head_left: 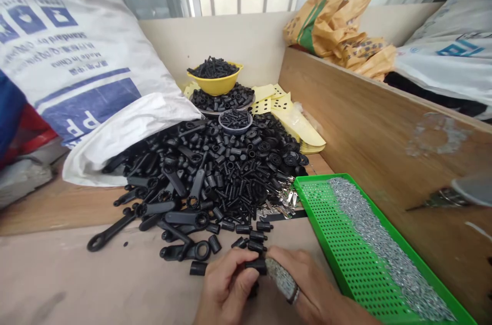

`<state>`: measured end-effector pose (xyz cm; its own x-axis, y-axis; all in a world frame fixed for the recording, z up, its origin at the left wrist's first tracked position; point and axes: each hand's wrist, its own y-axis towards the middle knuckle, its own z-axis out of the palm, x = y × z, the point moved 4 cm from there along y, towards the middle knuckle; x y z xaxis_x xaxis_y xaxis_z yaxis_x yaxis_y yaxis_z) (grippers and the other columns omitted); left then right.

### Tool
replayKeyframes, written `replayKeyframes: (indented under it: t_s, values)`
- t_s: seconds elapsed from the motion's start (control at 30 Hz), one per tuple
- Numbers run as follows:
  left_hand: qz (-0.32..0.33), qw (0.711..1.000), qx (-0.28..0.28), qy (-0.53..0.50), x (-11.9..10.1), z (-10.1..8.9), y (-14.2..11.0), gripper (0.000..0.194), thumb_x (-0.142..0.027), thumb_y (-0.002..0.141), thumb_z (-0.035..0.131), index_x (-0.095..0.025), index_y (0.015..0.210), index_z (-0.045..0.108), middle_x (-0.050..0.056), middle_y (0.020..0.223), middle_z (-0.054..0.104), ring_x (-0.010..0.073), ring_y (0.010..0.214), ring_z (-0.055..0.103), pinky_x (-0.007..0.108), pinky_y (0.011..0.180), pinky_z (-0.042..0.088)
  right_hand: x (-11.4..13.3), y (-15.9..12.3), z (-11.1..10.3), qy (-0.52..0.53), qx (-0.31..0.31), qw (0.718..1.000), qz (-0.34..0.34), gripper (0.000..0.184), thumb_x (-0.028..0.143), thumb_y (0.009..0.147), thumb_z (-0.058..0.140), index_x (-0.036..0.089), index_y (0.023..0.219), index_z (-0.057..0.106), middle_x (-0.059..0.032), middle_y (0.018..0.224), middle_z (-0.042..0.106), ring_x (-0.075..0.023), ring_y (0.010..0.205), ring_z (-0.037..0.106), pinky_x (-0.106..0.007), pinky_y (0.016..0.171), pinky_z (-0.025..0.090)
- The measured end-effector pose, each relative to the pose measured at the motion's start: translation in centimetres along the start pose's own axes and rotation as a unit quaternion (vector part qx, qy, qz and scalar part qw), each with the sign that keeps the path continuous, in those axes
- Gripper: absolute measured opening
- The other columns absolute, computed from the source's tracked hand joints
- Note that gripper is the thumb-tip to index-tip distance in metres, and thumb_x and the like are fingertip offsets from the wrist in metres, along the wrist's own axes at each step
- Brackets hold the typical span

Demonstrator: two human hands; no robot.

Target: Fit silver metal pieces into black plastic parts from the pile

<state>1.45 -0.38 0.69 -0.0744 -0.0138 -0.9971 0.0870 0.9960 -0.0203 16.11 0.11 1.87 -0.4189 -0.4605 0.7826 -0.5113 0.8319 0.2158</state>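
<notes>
My left hand (229, 284) is closed, thumb and fingers gripping a short black plastic cylinder (257, 266) that lies sideways. At the cylinder's right end, my right hand (307, 280) is closed too. Along its inner side shows a grey speckled, rounded piece (282, 280) with a dark band at its lower end; whether this is a thumb cover or a held tool I cannot tell. Just beyond my fingers lie several loose black cylinders (257, 236) with narrow tips. Another cylinder (198, 268) rests left of my left hand.
Ahead spreads a heap of black plastic parts (200, 176) with small metal clips (282, 199). A yellow bowl (217, 84) and a clear cup (236, 122) hold black pieces. Right: a green tray (315, 217) of silvery bits, a wooden board (369, 125) and a hanging screwdriver (442, 198). Left: a white sack (96, 48).
</notes>
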Motion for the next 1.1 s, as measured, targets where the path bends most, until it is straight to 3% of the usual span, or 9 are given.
replayKeyframes:
  t_s: [0.17,0.23,0.33,0.5,0.63,0.73,0.9,1.03,1.1]
  values:
    - [-0.172,0.971,0.061,-0.156,1.7,0.3,0.5,0.035,-0.048,0.068,0.073,-0.016,0.082,0.071,0.001,0.057,0.063,0.0098,0.049,0.052,0.017,0.046,0.039,-0.1,-0.5,0.2,-0.146,0.053,0.985,-0.076,0.021,0.012,0.068,0.040,0.018,0.086,0.051,-0.0099,0.079,0.061,-0.0224,0.069,0.057,-0.031,0.063,0.046]
    - [-0.196,0.960,0.063,-0.191,1.9,0.4,0.5,0.035,-0.046,0.068,0.074,-0.014,0.081,0.070,0.001,0.056,0.064,0.0080,0.048,0.051,0.015,0.045,0.037,-0.2,-0.6,0.0,-0.203,0.070,0.973,-0.082,0.030,0.009,0.060,0.041,0.016,0.087,0.053,-0.0119,0.082,0.062,-0.0244,0.073,0.057,-0.034,0.067,0.047]
    - [-0.192,0.960,0.071,-0.191,1.7,0.6,0.6,0.036,-0.047,0.067,0.075,-0.014,0.081,0.069,0.000,0.057,0.063,0.0074,0.048,0.051,0.015,0.045,0.037,-0.3,-0.6,-0.2,-0.182,0.075,0.979,-0.056,0.030,0.009,0.061,0.041,0.017,0.086,0.054,-0.0106,0.082,0.062,-0.0234,0.072,0.057,-0.032,0.065,0.046]
    - [-0.092,0.987,0.101,-0.087,0.6,0.1,0.9,0.034,-0.049,0.074,0.069,-0.018,0.086,0.069,-0.002,0.058,0.059,0.0105,0.055,0.053,0.018,0.052,0.043,-0.2,-0.3,-0.3,-0.048,0.042,0.997,-0.040,0.021,0.014,0.076,0.035,0.019,0.089,0.051,-0.0080,0.080,0.062,-0.0209,0.070,0.060,-0.029,0.061,0.043]
    - [0.054,0.990,0.105,0.077,-0.4,-0.5,0.8,0.020,-0.036,0.086,0.057,-0.019,0.091,0.067,0.001,0.069,0.063,0.0144,0.063,0.057,0.022,0.057,0.046,0.2,-0.1,-0.5,0.028,0.030,0.999,0.000,0.015,0.018,0.081,0.034,0.021,0.081,0.049,-0.0040,0.070,0.059,-0.0187,0.062,0.057,-0.027,0.057,0.041]
    - [0.176,0.966,0.112,0.154,-1.3,-0.5,0.6,0.012,-0.023,0.089,0.053,-0.021,0.096,0.062,0.003,0.081,0.066,0.0159,0.071,0.061,0.023,0.064,0.049,0.6,0.0,-0.9,0.060,0.023,0.997,0.053,0.018,0.021,0.084,0.033,0.022,0.073,0.047,-0.0026,0.066,0.058,-0.0177,0.058,0.054,-0.026,0.056,0.040]
    - [0.323,0.917,0.119,0.202,-2.1,0.0,0.3,0.019,-0.009,0.089,0.047,-0.019,0.105,0.053,0.007,0.087,0.065,0.0178,0.080,0.061,0.026,0.072,0.051,0.5,0.0,-0.8,0.127,0.011,0.985,0.119,0.020,0.031,0.084,0.036,0.021,0.074,0.050,-0.0033,0.070,0.056,-0.0187,0.065,0.052,-0.028,0.062,0.044]
    - [0.392,0.879,0.100,0.254,-1.7,0.1,0.0,0.025,-0.006,0.089,0.045,-0.017,0.111,0.051,0.011,0.090,0.064,0.0192,0.081,0.060,0.030,0.072,0.052,-0.7,-0.6,0.7,0.260,0.046,0.936,0.231,0.022,0.036,0.081,0.035,0.021,0.070,0.046,0.0009,0.060,0.041,-0.0166,0.056,0.045,-0.024,0.046,0.040]
    - [0.396,0.872,0.098,0.271,-1.6,0.1,-0.1,0.026,-0.005,0.089,0.045,-0.017,0.111,0.052,0.011,0.091,0.064,0.0193,0.080,0.060,0.030,0.071,0.052,-1.0,-0.8,1.0,0.257,0.051,0.935,0.238,0.021,0.035,0.082,0.034,0.021,0.069,0.044,0.0012,0.060,0.040,-0.0165,0.057,0.044,-0.024,0.045,0.039]
